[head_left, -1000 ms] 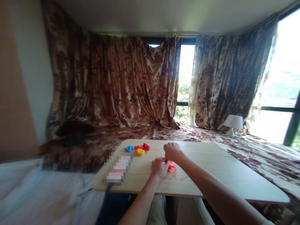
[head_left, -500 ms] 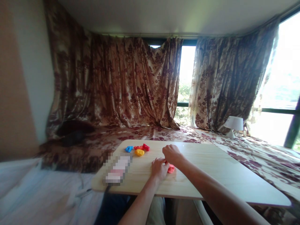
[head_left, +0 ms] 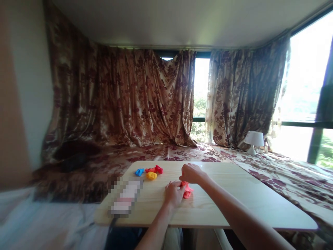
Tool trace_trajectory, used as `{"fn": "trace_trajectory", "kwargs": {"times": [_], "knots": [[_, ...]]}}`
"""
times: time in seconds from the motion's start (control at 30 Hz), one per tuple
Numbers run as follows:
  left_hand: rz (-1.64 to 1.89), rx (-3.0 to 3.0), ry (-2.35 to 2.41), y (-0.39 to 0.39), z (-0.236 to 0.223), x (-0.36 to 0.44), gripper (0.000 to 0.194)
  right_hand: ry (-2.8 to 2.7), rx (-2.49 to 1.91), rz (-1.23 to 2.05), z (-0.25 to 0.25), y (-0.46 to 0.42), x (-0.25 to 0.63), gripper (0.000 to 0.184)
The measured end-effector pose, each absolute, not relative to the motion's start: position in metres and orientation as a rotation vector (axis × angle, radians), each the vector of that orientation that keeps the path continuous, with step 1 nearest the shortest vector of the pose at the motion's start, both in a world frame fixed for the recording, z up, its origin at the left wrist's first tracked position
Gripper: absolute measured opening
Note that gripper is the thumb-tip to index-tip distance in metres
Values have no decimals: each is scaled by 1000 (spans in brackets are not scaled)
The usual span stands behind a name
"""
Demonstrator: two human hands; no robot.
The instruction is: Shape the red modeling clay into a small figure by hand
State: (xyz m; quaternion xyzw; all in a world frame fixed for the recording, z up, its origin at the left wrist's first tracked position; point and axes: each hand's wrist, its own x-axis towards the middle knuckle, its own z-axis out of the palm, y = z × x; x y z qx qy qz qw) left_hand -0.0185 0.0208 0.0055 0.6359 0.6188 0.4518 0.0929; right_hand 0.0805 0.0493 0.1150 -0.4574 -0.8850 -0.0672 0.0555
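Note:
A coral-red, soft crumpled piece (head_left: 186, 193) rests on the light wooden table (head_left: 234, 201) in front of me. My left hand (head_left: 173, 195) is at its left side, fingers curved and closed against it. Over its upper edge is my right hand (head_left: 191, 173), curled, with its fingertips pinched together at the top of the piece. That hand partly hides where the fingers meet the material. Farther back on the left lie similar crumpled pieces: a blue one (head_left: 139, 172), a yellow one (head_left: 151, 176) and a red one (head_left: 154, 169).
A pixelated flat object (head_left: 126, 198) lies near the table's left edge, with a dark cord below it. Beyond the table, a patterned cloth (head_left: 166, 152) covers a ledge bearing a white lamp (head_left: 254, 139). Floral curtains (head_left: 145, 97) hang behind.
More of the coral-red piece shows beside my left hand, and it now reaches up to my right fingertips. The camera view has tilted and turned slightly.

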Motion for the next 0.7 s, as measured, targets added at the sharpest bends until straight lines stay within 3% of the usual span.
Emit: {"fn": "trace_trajectory", "kwargs": {"times": [0.3, 0.5, 0.7], "knots": [[1325, 1859, 1814, 20, 4, -18, 25, -2792, -1206, 142, 112, 70, 100, 25], [1373, 1884, 1693, 24, -1, -21, 26, -2726, -1077, 723, 104, 91, 105, 38], [1406, 1861, 1662, 26, -3, -24, 28, -2596, -1053, 1096, 100, 96, 105, 33]]}}
